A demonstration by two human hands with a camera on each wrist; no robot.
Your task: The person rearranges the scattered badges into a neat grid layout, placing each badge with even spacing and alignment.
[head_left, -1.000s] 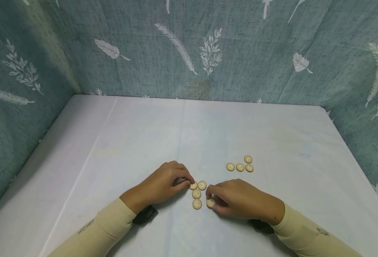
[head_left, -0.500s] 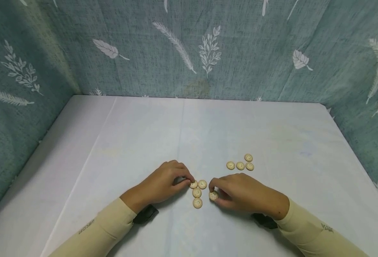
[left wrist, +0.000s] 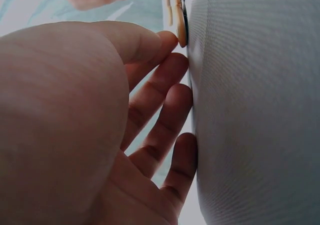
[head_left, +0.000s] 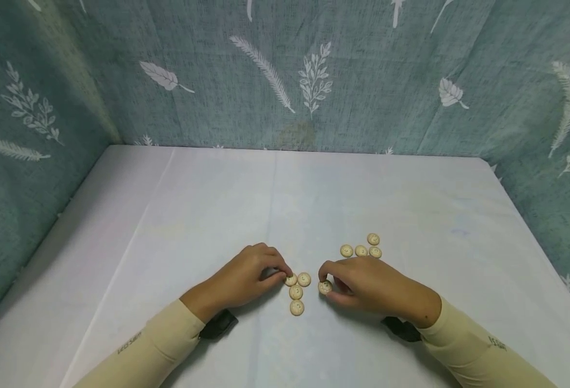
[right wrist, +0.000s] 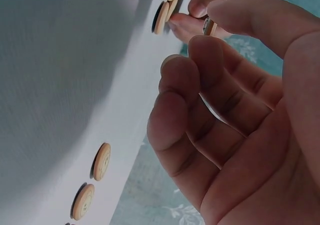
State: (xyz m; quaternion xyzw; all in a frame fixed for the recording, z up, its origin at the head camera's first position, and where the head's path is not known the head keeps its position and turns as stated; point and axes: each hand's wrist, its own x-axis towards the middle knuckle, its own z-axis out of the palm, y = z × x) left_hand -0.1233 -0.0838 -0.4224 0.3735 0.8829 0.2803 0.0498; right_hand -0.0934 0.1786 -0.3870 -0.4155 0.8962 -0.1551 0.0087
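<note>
My right hand (head_left: 362,285) pinches a round wooden disc (head_left: 325,288) with small dark marks between thumb and index finger. In the right wrist view that held disc (right wrist: 209,27) shows edge-on, off the table. My left hand (head_left: 251,275) rests on the table, loosely bent, with index finger and thumb touching the edge of another disc (head_left: 291,280). Beside it lies a third disc (head_left: 304,279), and below these come a middle disc (head_left: 296,292) and a lower disc (head_left: 297,307) in a column. In the left wrist view, a disc (left wrist: 181,27) meets my fingertips.
Farther right, past my right hand, several more discs lie flat: three in a row, including the left one (head_left: 346,250), and one (head_left: 373,238) above the row's right end. A white cloth covers the table (head_left: 193,199). Green leaf-patterned fabric (head_left: 246,81) hangs behind and at both sides.
My right hand, still pinching its disc, has moved away from me and slightly right, nearer the row of discs. My left hand and the discs beside it have stayed in place.
</note>
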